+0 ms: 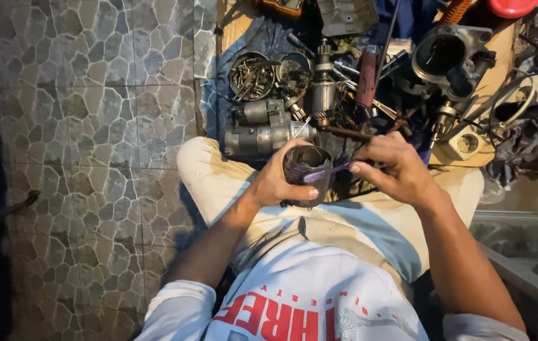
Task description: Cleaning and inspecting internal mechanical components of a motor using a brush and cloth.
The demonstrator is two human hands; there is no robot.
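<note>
While the left hand (276, 183) wraps tight around a dark cylindrical housing (307, 173) held over the lap, the right hand (395, 169) pinches a purple brush (327, 172), its tip laid across the housing's open mouth. Just beyond on the floor: starter motor (263, 136), armature (323, 91), bowl of screws (251, 76), metal casting (452, 57).

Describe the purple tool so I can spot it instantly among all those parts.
Start at the person's lap, below the heap of metal parts. The left hand grips a dark hollow cylinder; the right hand lays a thin purple-handled tool across its open mouth. It alone is purple.
</note>
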